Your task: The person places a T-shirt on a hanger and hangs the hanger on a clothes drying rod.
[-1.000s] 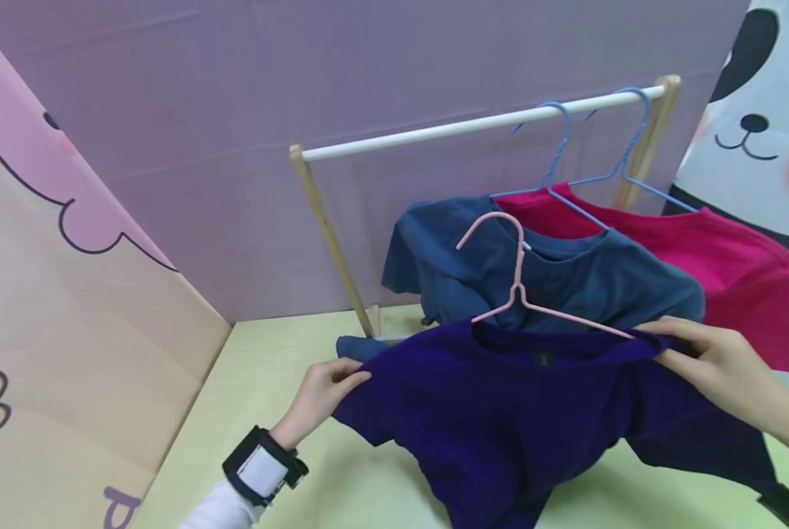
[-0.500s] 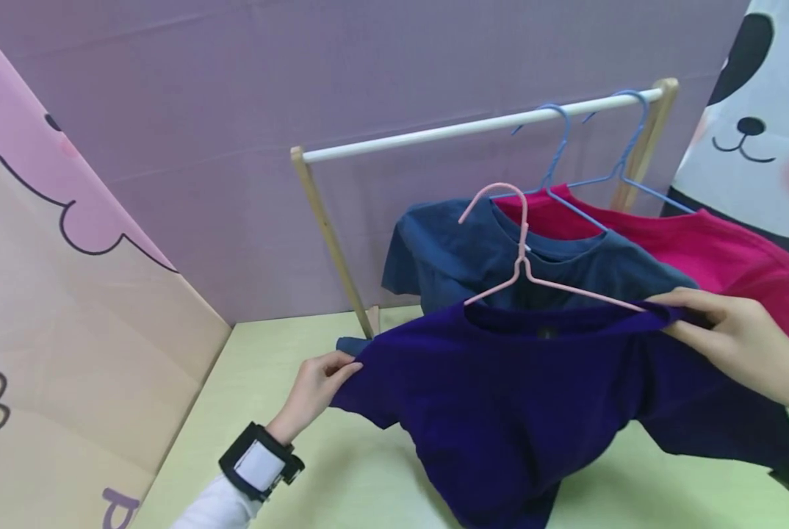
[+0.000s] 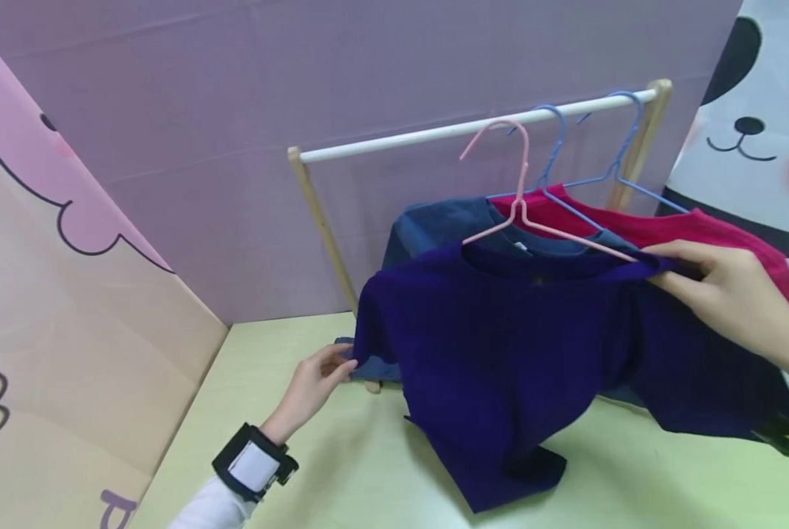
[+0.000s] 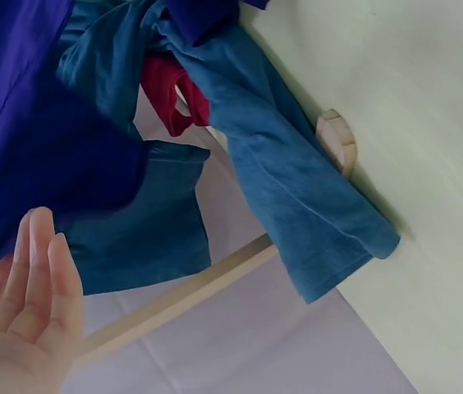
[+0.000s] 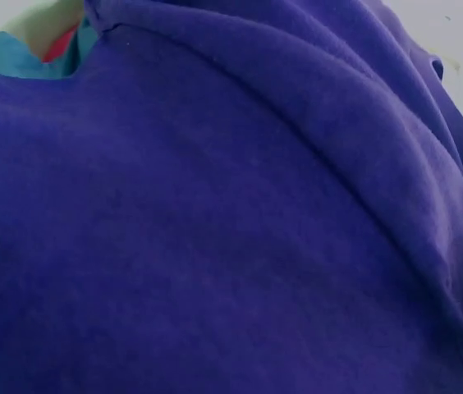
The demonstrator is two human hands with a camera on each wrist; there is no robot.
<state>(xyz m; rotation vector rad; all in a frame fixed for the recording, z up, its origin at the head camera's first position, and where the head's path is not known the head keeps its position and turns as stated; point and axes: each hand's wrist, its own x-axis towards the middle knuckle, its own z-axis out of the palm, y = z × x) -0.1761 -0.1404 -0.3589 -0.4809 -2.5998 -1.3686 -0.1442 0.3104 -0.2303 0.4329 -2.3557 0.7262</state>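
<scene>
A dark purple T-shirt (image 3: 500, 338) hangs on a pink hanger (image 3: 521, 184) whose arms go in at the neckline. My right hand (image 3: 732, 294) pinches the shirt at its right shoulder, by the hanger's end; only fingertips show at the edge of the right wrist view. The hook overlaps the white rail (image 3: 401, 138) in the head view. My left hand (image 3: 315, 382) is at the drooping left sleeve, its fingers straight in the left wrist view, tips right at the cloth. Behind the purple shirt, a blue T-shirt (image 3: 427, 228) and a pink-red T-shirt (image 3: 718, 229) hang from the rail.
The rail belongs to a wooden rack, whose left post (image 3: 322, 220) and right post (image 3: 646, 139) stand on a pale yellow-green table (image 3: 269, 485). Blue hangers (image 3: 553, 158) hold the two rear shirts. A purple-grey wall and printed panels surround the table.
The right hand has lifted the purple shirt and pink hanger, bringing the hook up to the rail's height in view. The left sleeve has drooped as the left hand's grip on it loosened.
</scene>
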